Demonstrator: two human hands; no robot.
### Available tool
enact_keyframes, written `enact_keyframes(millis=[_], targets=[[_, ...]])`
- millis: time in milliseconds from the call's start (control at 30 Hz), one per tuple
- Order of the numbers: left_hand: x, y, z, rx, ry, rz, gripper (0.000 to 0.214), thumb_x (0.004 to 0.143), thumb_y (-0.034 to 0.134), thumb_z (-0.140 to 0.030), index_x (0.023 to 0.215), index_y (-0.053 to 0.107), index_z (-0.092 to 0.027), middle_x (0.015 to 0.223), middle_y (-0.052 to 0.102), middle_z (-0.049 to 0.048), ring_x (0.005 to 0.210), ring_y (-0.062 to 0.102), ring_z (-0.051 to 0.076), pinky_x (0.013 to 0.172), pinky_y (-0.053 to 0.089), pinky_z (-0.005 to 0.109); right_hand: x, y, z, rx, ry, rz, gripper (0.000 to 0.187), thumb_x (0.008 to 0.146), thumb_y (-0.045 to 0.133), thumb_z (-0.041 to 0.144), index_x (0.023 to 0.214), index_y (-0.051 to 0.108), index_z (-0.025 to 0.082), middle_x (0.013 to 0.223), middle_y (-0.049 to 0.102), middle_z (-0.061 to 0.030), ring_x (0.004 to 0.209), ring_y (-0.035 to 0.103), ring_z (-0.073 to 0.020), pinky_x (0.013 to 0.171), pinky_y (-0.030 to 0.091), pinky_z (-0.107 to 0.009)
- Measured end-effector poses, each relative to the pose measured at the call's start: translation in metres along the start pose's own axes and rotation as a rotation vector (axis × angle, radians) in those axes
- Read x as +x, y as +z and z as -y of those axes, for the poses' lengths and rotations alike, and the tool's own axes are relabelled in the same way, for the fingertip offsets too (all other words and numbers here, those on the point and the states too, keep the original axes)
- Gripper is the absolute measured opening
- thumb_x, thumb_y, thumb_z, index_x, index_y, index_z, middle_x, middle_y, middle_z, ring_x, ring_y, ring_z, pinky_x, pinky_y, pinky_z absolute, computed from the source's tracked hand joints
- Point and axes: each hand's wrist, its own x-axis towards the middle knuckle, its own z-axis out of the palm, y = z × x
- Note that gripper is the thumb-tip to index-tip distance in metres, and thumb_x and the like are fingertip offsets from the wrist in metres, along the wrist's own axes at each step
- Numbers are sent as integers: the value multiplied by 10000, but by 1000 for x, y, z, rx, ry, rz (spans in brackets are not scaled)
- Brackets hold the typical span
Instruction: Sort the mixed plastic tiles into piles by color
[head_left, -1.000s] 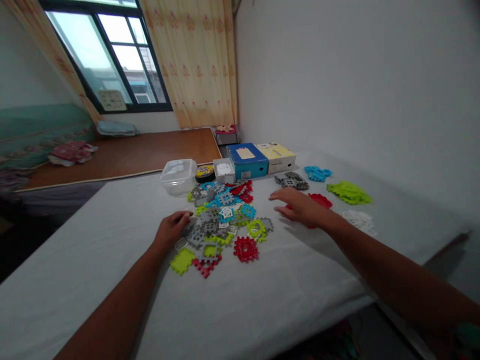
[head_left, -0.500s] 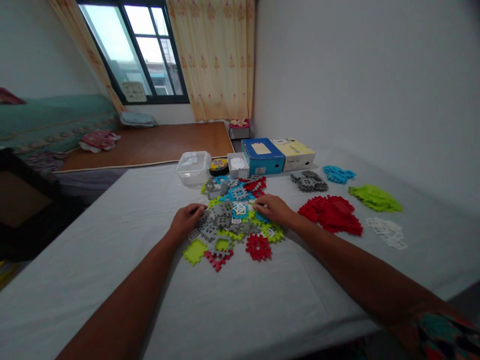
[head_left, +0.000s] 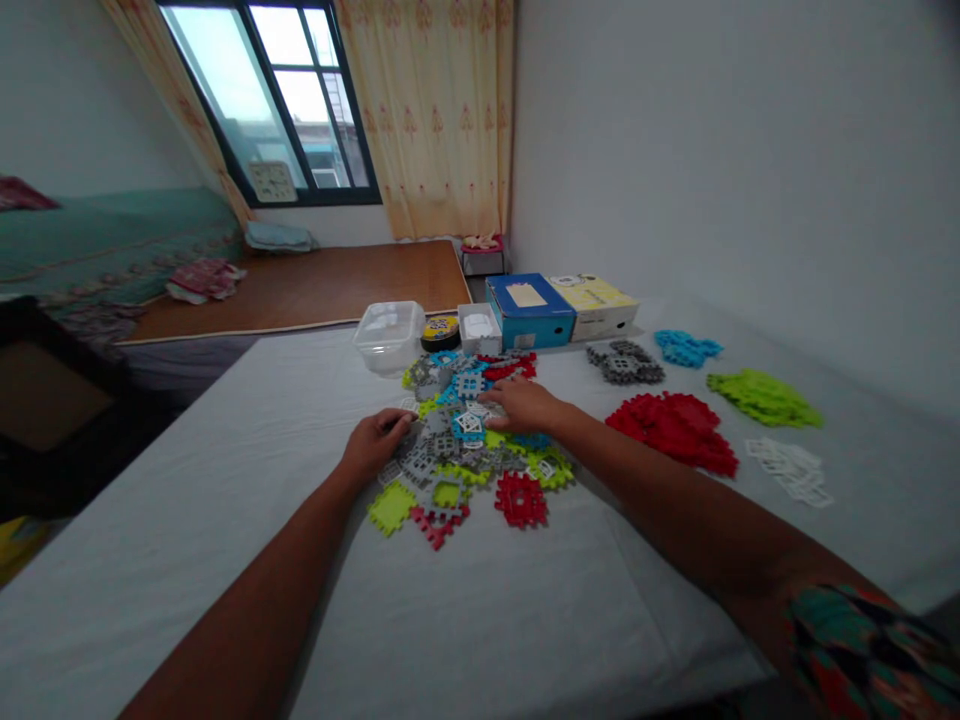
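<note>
A mixed heap of interlocking plastic tiles [head_left: 442, 445] in grey, lime green, blue, red and white lies on the white cloth. At its left edge rests my left hand [head_left: 375, 443], fingers curled to the thumb; whatever may be between them is too small to make out. My right hand [head_left: 525, 405] reaches over the right side of the heap, thumb and fingers apart above the blue and white pieces. A blue tile with a white insert [head_left: 469, 426] lies just left of its thumb. Closer to me are a red tile [head_left: 521, 500] and a lime green tile [head_left: 391, 508].
To the right lie sorted piles: red tiles [head_left: 673, 432], grey tiles [head_left: 625, 362], blue tiles [head_left: 686, 348], lime green tiles [head_left: 763, 397] and white pieces [head_left: 789, 470]. Behind the heap stand a clear plastic box [head_left: 388, 340], a round tin [head_left: 440, 333], a blue box [head_left: 529, 312] and a yellow box [head_left: 594, 305].
My right hand has shifted left and farther over the heap, its fingers spreading apart. My left hand stays at the heap's left edge. The view has shifted slightly.
</note>
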Motion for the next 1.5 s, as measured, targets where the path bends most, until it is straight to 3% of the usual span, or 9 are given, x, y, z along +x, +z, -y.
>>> enact_keyframes(millis=[200,333,533,733,900,1000,1133,1300,1500], targets=[[-1,0,-1,-8,7,23,562,757,527,-638,965,740,-162,921,764,70,860,679,249,775,503,335,13,-7,12,-125,93,43,602,850,529,622,1362,514,306,1195,596,-176,1059,592,-347,795,495,-427],[-2,0,-1,-10,6,13,567,751,528,-647,962,745,-166,895,765,62,836,679,246,747,503,331,14,0,15,-179,73,17,378,952,441,397,1288,570,281,1111,622,-167,1022,606,-302,763,498,-382],[-1,0,0,7,5,10,580,739,532,-669,951,749,-174,864,765,56,825,677,245,717,500,321,3,0,-1,-131,27,-25,321,961,432,271,1209,637,274,1034,668,-129,975,616,-251,780,468,-329],[1,0,5,28,32,25,540,773,520,-627,963,745,-175,905,764,67,854,678,250,759,499,332,-22,-5,-26,226,32,-205,394,882,507,137,1222,667,253,896,728,-49,785,637,-168,748,424,-249],[2,1,8,13,31,17,543,758,532,-638,952,747,-179,882,763,64,832,684,246,736,503,322,-46,10,-39,609,-21,-223,431,840,580,182,1268,631,196,788,720,-3,653,607,-128,659,430,-220],[2,0,6,12,23,17,549,747,540,-644,945,748,-176,869,763,63,819,685,245,735,504,321,-56,18,-44,740,25,-261,488,821,607,194,1308,580,194,917,737,-39,784,664,-157,726,478,-254],[-1,-2,0,8,20,14,559,735,541,-659,932,746,-179,880,765,64,841,686,248,761,511,328,-67,19,-53,761,27,-309,325,816,554,153,1111,684,192,1047,728,-68,954,670,-180,859,493,-308],[-3,-3,-6,26,27,15,565,737,538,-659,929,746,-170,913,765,76,865,687,251,790,517,332,-76,23,-62,844,56,-289,307,850,515,190,1108,680,172,1064,721,-78,902,675,-174,811,522,-310],[-4,-5,-7,74,18,18,562,747,521,-659,942,743,-182,953,765,68,892,685,256,824,518,338,-84,27,-57,641,90,-199,406,779,704,291,1169,677,180,1170,679,-115,989,647,-219,859,509,-335]])
